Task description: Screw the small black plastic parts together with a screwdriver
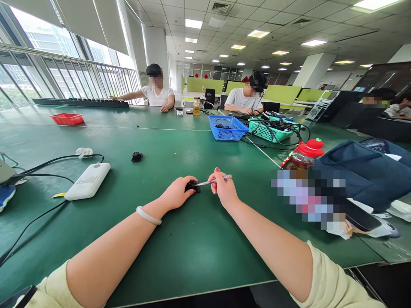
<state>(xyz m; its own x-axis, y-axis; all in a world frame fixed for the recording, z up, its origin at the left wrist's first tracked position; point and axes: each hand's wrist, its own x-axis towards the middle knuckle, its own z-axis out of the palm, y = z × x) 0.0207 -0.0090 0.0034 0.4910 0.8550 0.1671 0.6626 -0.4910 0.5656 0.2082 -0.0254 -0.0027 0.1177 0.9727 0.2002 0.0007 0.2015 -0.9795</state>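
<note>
My left hand (178, 192) is closed on a small black part (192, 185) and presses it on the green table (180, 248). My right hand (223, 188) pinches a thin screwdriver (214, 181) with a clear handle. The metal tip of the tool points left and touches the black part. A pale bangle sits on my left wrist.
A second small black part (136, 156) lies further back. A white power bank (87, 181) with cables lies at the left. A blue basket (227, 127), a teal basket (268, 130) and a red tray (67, 118) stand behind. A red-capped bottle (303, 156) and a dark bag (362, 173) are at the right. Other people sit at the far side.
</note>
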